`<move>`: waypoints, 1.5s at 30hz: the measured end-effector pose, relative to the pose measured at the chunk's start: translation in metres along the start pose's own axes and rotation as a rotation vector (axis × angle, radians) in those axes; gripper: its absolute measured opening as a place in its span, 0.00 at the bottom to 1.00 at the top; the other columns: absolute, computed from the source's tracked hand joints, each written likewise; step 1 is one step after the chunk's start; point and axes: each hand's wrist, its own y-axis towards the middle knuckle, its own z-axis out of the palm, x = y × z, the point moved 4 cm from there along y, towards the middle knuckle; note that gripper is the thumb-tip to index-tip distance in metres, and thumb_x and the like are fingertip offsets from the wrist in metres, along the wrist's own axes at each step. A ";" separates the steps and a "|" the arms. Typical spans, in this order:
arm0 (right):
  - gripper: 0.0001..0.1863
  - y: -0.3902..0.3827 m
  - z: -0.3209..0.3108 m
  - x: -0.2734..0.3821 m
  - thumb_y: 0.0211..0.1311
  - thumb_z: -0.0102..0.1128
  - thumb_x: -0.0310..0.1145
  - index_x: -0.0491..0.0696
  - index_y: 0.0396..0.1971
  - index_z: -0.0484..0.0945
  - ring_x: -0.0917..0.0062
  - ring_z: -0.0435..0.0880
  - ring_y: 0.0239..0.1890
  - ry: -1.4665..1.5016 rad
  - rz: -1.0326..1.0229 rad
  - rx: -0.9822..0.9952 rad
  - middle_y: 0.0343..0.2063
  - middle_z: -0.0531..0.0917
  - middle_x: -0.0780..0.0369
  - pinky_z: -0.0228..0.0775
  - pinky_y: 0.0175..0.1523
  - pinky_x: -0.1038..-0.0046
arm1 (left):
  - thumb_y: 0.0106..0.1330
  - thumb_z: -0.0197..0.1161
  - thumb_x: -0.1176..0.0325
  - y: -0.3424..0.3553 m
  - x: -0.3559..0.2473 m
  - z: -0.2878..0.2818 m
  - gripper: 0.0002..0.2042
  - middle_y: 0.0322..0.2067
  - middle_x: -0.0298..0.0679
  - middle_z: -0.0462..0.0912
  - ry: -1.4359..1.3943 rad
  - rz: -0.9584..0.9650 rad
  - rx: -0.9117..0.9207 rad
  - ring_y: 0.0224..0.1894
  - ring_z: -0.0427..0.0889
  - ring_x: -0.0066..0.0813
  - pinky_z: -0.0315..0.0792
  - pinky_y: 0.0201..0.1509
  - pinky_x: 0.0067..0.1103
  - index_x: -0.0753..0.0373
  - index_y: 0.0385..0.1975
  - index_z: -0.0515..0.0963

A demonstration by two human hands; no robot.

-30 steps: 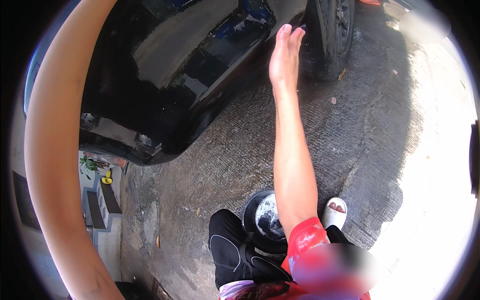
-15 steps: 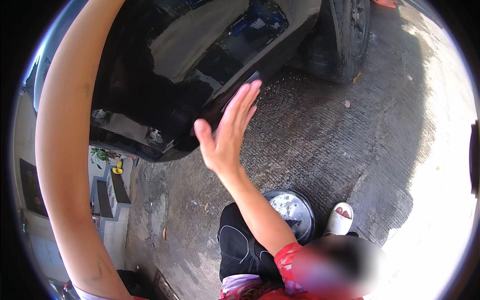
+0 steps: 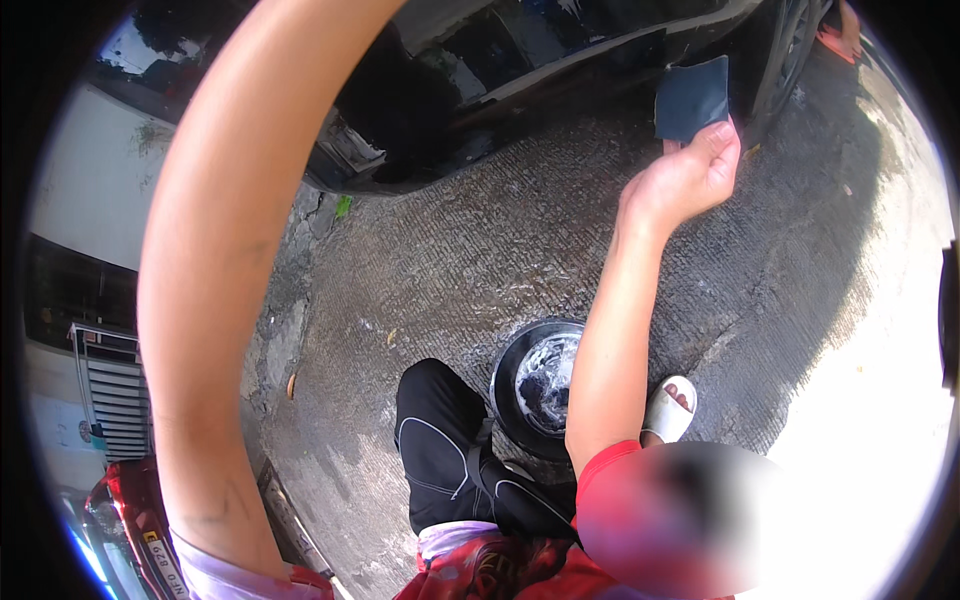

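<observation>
My right hand point(image 3: 690, 180) pinches the lower edge of a thin, dark grey square sheet point(image 3: 692, 100) that looks like sandpaper. Thumb and fingers are closed on it, and it stands up in front of the lower side of a black car point(image 3: 450, 110). I see a gap of ground between that hand and the car's lower edge, though the distance is hard to judge. My left forearm point(image 3: 215, 280) rises along the left side and leaves at the top; its hand is out of view.
A black basin point(image 3: 505, 390) of foamy water stands by my knee point(image 3: 430, 400), partly behind my right arm. Close by is a foot in a white slipper point(image 3: 672, 408). Another person's foot in an orange sandal point(image 3: 840, 45) shows beside the car's wheel point(image 3: 795, 50). A red vehicle point(image 3: 135, 510) is at lower left.
My right hand, earlier flat with fingers stretched against the car's lower side, has moved right and closed on the dark sheet, now visible. The view has shifted, with the car higher up.
</observation>
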 end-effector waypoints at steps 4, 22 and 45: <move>0.13 -0.064 -0.115 -0.045 0.81 0.48 0.34 0.41 0.51 0.77 0.83 0.81 0.43 -0.127 0.638 0.304 0.40 0.85 0.61 0.73 0.51 0.79 | 0.67 0.68 0.70 -0.169 -0.098 0.063 0.06 0.34 0.42 0.88 -0.871 -0.621 0.130 0.38 0.89 0.32 0.80 0.44 0.25 0.65 0.37 0.85; 0.25 -0.297 -0.508 -0.144 0.64 0.60 0.42 0.40 0.55 0.79 0.62 0.83 0.51 -1.205 1.379 -0.150 0.53 0.82 0.53 0.78 0.46 0.60 | 0.67 0.44 0.60 -0.503 -0.478 0.308 0.17 0.32 0.41 0.83 -1.625 -3.018 -0.488 0.32 0.80 0.39 0.75 0.39 0.34 0.58 0.35 0.81; 0.33 -0.286 -0.401 -0.158 0.40 0.78 0.32 0.41 0.52 0.81 0.52 0.88 0.48 -1.505 1.496 0.718 0.44 0.88 0.48 0.82 0.51 0.60 | 0.67 0.64 0.46 -0.056 -0.016 0.108 0.25 0.79 0.31 0.51 0.382 0.381 0.682 0.81 0.44 0.33 0.41 0.83 0.42 0.38 0.64 0.77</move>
